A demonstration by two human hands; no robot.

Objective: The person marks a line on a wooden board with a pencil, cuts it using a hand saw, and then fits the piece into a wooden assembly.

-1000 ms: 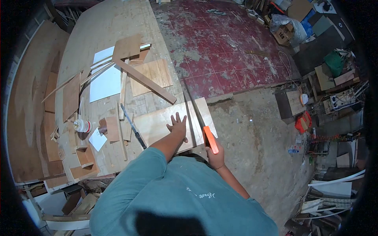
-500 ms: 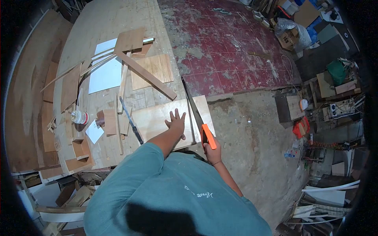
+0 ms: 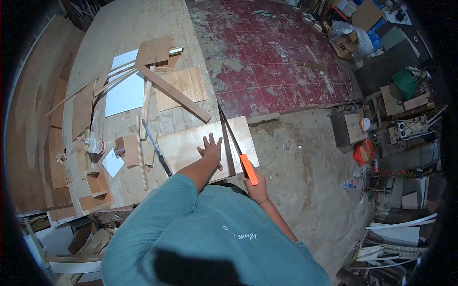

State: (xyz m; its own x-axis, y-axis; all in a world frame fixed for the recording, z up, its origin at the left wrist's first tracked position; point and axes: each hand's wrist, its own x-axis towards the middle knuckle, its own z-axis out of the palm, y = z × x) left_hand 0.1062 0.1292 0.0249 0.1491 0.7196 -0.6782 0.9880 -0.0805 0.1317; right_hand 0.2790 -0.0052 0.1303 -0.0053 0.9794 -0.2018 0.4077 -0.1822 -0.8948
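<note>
A pale wooden board [image 3: 186, 143] lies at the table's right edge, its right part reaching past the edge. My left hand [image 3: 211, 152] rests flat on it, fingers spread. In my right hand [image 3: 256, 186] is the orange handle of a handsaw [image 3: 234, 136], its dark blade slanting up and left across the board. The blade lies to the right of my left hand, apart from it. Left of the board, a tool with a dark handle and a bluish blade [image 3: 152, 143] lies on the table.
On the wooden table [image 3: 143, 19] are a white panel [image 3: 125, 95], a long wooden strip [image 3: 176, 95], a square plywood piece [image 3: 183, 88], a plastic jar [image 3: 95, 145] and a small wooden box [image 3: 98, 183]. Cluttered shelves and a red bag [image 3: 363, 152] stand at the right.
The saw's handle and my right hand have moved slightly down towards my body. My left hand stays on the board. The whole view has shifted slightly.
</note>
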